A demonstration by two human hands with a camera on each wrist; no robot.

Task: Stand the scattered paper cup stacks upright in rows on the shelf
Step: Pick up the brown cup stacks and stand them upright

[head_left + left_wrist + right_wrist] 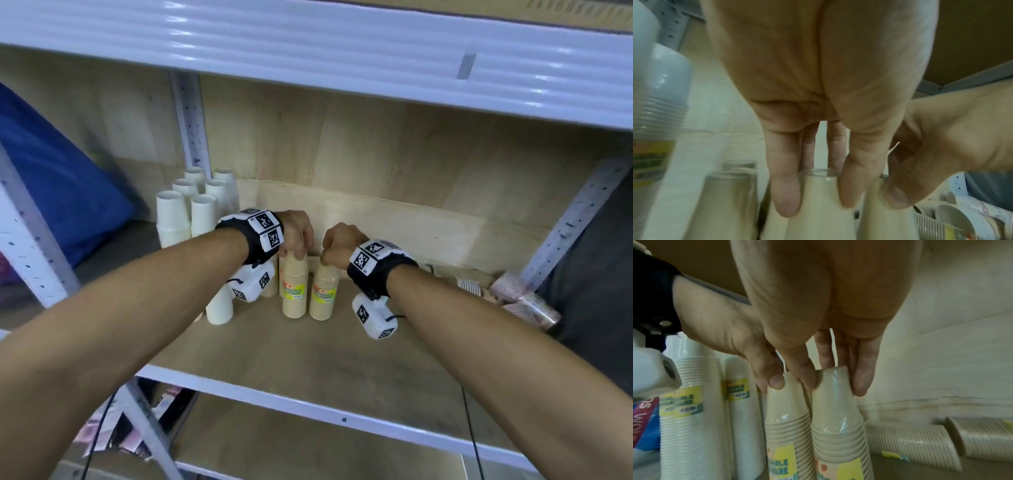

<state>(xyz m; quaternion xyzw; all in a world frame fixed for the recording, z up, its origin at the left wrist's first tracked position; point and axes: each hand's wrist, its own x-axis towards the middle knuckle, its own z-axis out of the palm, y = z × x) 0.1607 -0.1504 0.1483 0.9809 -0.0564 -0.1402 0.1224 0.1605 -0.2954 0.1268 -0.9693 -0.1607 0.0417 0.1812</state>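
Observation:
Two tan paper cup stacks in clear wrap with yellow labels stand upright side by side mid-shelf. My left hand (296,251) grips the top of the left tan stack (294,291), fingers and thumb curled round it (818,190). My right hand (327,257) pinches the top of the right tan stack (323,294), fingers on either side of its tip (834,379). Both stacks' bases rest on the wooden shelf board (342,349). Two more tan stacks (910,443) lie on their sides to the right.
Several white cup stacks (191,209) stand in rows at the back left, and one white stack (219,305) stands under my left wrist. Patterned wrapped stacks (527,305) lie at the far right by the upright post (575,219). A blue bag (51,178) fills the left bay.

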